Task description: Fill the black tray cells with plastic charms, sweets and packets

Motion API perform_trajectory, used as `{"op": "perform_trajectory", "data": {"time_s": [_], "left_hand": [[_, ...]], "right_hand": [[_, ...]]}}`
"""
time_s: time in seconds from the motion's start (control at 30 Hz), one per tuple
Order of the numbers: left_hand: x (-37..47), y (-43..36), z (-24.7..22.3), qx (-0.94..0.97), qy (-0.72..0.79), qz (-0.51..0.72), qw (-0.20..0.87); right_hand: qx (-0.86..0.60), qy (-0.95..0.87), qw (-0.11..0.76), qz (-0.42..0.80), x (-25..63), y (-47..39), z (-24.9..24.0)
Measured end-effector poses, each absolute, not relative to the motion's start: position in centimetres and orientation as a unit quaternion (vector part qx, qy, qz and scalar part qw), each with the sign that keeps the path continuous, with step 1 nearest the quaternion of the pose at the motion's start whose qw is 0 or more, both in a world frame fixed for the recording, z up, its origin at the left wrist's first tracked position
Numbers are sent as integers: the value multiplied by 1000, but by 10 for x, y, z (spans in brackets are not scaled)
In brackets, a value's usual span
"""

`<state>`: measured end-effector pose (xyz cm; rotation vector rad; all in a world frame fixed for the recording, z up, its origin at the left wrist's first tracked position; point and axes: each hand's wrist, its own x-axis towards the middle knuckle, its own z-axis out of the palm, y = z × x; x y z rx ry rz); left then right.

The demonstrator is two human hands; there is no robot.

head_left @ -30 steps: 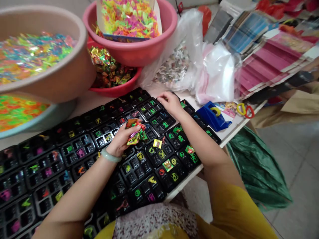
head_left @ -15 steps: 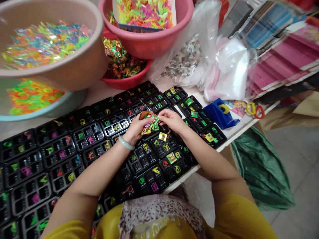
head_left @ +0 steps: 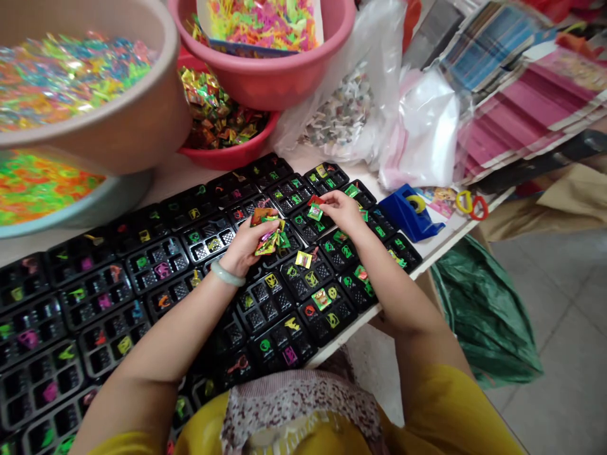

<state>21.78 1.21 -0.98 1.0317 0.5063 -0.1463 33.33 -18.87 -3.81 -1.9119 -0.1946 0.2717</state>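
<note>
My left hand is closed around a bunch of small shiny printed packets, green, yellow and red. A pale bangle circles that wrist. Further right, my right hand pinches one small green and red packet by its edge, held over the black trays. Rows of black compartment trays lie under both hands, with small coloured plastic pieces in some compartments. A yellow packet rests on a tray between my forearms, and a green and orange one lies nearer me.
Large basins of colourful plastic pieces stand at the back left, beside a red basin of packets. Clear plastic bags, a blue tape dispenser and stacked pink cards are to the right. A green sack hangs below the table edge.
My right hand has moved away from the bunch in my left hand, carrying one packet over the trays further back. My left hand keeps its bunch. The whole view has shifted slightly.
</note>
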Motion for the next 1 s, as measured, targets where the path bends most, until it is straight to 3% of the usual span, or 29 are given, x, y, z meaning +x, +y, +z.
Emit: {"op": "perform_trajectory", "data": {"time_s": [0.1,0.27,0.53,0.73,0.9,1.0], "left_hand": [[214,20,-8,495,244,-65,831],[207,32,-6,497,259,-56,826],[206,42,-5,499,253,-46,827],[206,37,-7,547,212,-53,808],[206,45,-9,593,186,-70,780],[209,47,-10,598,180,-91,775]], "right_hand": [[-831,-82,534,136,341,-184,-48],[-876,-125,461,68,344,-182,-49],[-872,-141,468,35,356,-165,-28],[-931,-171,317,58,368,-110,-19],[-812,-355,443,135,319,-89,8],[-770,-374,493,156,295,-86,12]]}}
